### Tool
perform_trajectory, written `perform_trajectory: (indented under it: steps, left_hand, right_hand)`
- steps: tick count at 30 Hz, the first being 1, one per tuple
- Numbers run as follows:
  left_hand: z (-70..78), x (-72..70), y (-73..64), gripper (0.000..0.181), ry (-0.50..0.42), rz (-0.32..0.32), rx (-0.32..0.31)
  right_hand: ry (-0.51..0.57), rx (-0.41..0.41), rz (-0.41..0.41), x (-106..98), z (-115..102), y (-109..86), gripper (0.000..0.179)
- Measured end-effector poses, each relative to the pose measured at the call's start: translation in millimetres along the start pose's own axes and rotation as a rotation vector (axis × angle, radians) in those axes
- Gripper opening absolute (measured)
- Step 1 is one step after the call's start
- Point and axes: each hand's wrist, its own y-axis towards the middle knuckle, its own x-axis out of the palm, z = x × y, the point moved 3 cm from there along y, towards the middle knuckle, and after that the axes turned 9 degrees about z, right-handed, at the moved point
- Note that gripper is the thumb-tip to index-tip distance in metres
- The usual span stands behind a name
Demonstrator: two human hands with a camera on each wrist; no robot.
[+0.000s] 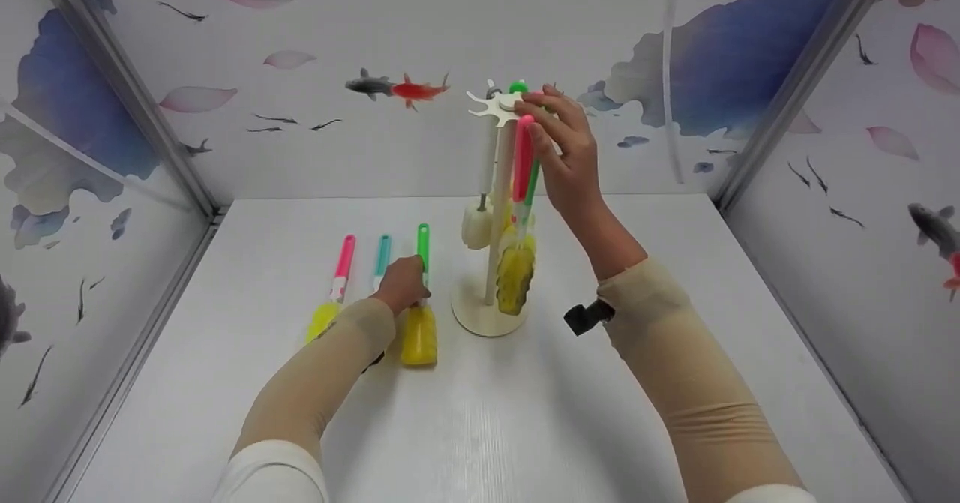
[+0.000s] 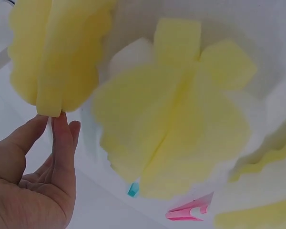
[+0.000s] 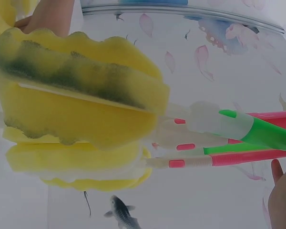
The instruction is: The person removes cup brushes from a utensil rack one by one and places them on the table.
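Observation:
My left hand point(image 1: 403, 282) pinches a sponge brush point(image 1: 419, 338) with a green handle and yellow head at its neck, where it lies on the table. In the left wrist view, thumb and fingertips meet right below the yellow sponge point(image 2: 62, 57). At the top of a white hook rack point(image 1: 486, 327), my right hand point(image 1: 570, 147) reaches over the hooks with fingers extended, thumb beside a pink handle point(image 1: 523, 158). Several yellow sponge brushes point(image 3: 81, 95) with pink and green handles hang there, one head darkly stained. A white-headed brush point(image 1: 477, 224) hangs on the rack's left side.
Left of my left hand lie a blue-handled brush point(image 1: 383, 252), partly hidden by the hand, and a pink-handled brush point(image 1: 343, 259) with a yellow head partly behind my forearm. Patterned walls point(image 1: 480, 31) enclose the white table point(image 1: 480, 428) at the back and sides.

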Motion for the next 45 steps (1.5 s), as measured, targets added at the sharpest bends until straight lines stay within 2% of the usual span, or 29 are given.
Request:
perform_trajectory:
  steps: [7, 19, 29, 36, 41, 45]
  left_hand:
    - [-1.5, 1.2, 1.1, 0.027, 0.030, 0.017, 0.003]
    - [-3.7, 6.3, 12.5, 0.024, 0.051, -0.015, -0.042]
    - [-4.6, 8.2, 14.2, 0.023, 0.038, -0.032, -0.069]
    - [-3.6, 7.5, 10.8, 0.020, 0.065, -0.010, -0.003]
    - [-5.2, 5.3, 9.1, 0.021, 0.063, -0.020, -0.028]
    - [-5.0, 3.8, 9.0, 0.021, 0.082, -0.022, -0.011]
  right_hand:
    - [-0.006, 0.005, -0.015, 0, 0, -0.1, 0.040]
    - [-0.004, -0.010, -0.002, -1, 0, -1.5, 0.040]
    - [-0.022, 0.002, -0.010, -1, 0, -1.4, 0.038]
    - [0.001, -0.003, -0.006, -1, 1, -1.7, 0.036]
    - [0.026, -0.015, -0.003, 0, 2, -2.1, 0.033]
    - [0.036, -0.015, 0.000, -1, 3, -1.2, 0.032]
